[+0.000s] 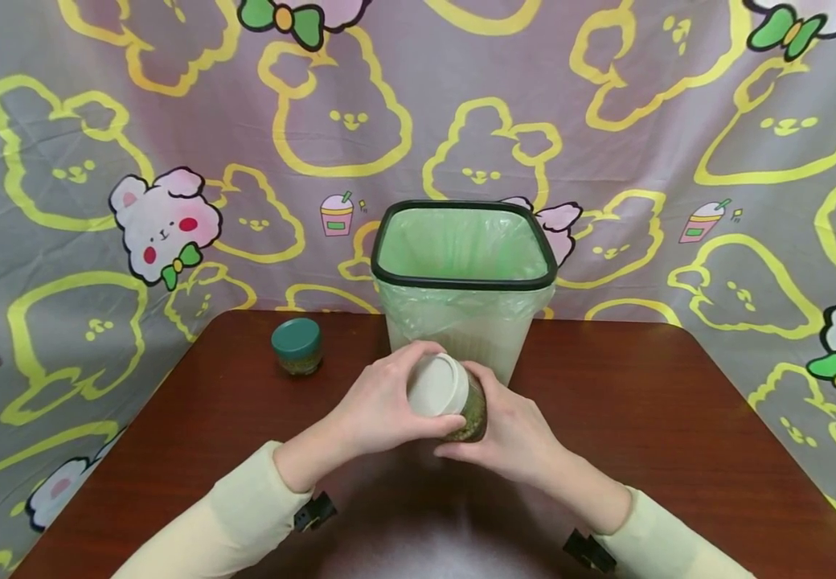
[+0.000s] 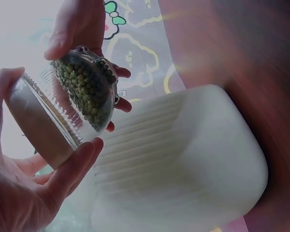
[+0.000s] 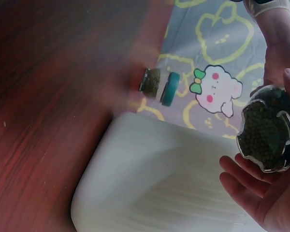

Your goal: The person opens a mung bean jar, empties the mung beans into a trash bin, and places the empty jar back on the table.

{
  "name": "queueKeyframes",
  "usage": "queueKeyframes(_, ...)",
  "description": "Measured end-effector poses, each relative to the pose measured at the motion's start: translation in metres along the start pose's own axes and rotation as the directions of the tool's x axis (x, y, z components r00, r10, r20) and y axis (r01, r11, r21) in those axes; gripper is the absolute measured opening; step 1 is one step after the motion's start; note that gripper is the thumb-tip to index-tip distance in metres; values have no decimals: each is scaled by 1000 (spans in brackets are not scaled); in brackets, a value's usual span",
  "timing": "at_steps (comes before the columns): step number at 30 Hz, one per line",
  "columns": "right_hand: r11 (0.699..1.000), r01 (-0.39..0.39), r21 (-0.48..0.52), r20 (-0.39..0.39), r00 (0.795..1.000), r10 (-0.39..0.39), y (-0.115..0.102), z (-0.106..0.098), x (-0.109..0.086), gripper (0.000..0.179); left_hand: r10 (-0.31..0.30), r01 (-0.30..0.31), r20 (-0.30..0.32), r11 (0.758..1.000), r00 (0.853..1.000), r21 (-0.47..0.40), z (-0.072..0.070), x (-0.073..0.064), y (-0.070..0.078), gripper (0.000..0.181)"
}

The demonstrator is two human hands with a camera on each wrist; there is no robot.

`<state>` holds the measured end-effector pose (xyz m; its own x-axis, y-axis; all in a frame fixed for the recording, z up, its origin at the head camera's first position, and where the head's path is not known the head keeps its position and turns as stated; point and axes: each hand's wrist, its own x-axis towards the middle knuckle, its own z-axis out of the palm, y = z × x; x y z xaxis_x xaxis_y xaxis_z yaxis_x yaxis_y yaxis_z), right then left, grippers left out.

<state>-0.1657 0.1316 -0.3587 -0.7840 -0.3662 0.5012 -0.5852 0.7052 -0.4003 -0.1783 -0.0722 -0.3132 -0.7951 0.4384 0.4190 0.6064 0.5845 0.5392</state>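
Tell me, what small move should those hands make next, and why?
Probably a gentle twist of the white lid by the left hand, with the right hand steadying the clear jar of green beans: the left hand grips the lid, which looks seated on the jar, while the right holds the jar's body.

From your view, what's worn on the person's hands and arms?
The left hand and right hand show no gloves. Both arms wear plain, long, pale cream-yellow sleeves, reaching about to the wrists. A small black attachment shows beneath each cuff; its details are too small to read.
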Motion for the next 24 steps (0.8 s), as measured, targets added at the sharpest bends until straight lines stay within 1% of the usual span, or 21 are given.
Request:
queueKeyframes(4, 999, -21, 42, -5, 1000, 21, -1, 1, 0, 95, -24, 24, 3, 1000, 1000, 9, 1, 0, 2, 73)
queueKeyframes(10, 996, -4, 85, -20, 1000, 6, -1, 2, 2, 90, -43, 42, 18, 999, 999, 16, 1, -1, 5, 72)
queueKeyframes(13, 994, 0, 109, -22, 1000, 3, -1, 1, 3, 88, -28, 28, 24, 999, 999, 18, -1, -2, 4, 74)
queueKeyframes(16, 989, 0, 146, -19, 1000, 2, -1, -2, 4, 87, 26, -26, 32, 1000, 999, 0, -4, -4, -2, 77)
queueKeyframes(18, 985, -3, 171, -15, 1000, 5, -1, -4, 5, 86, 83, -81, 34, 996, 996, -46, -6, -4, -7, 79)
queueKeyframes(20, 980, -5, 199, -13, 1000, 8, 0, -6, 5, 86, 138, -133, 35, 985, 990, -114, -8, -3, -15, 80)
queueKeyframes(22, 974, -5, 226, -14, 1000, 8, 0, -8, 6, 85, 179, -168, 37, 965, 983, -203, -8, -1, -22, 81)
queueKeyframes(24, 967, -3, 255, -13, 1000, 6, 1, -9, 6, 86, 199, -176, 46, 935, 979, -307, -6, 0, -29, 82)
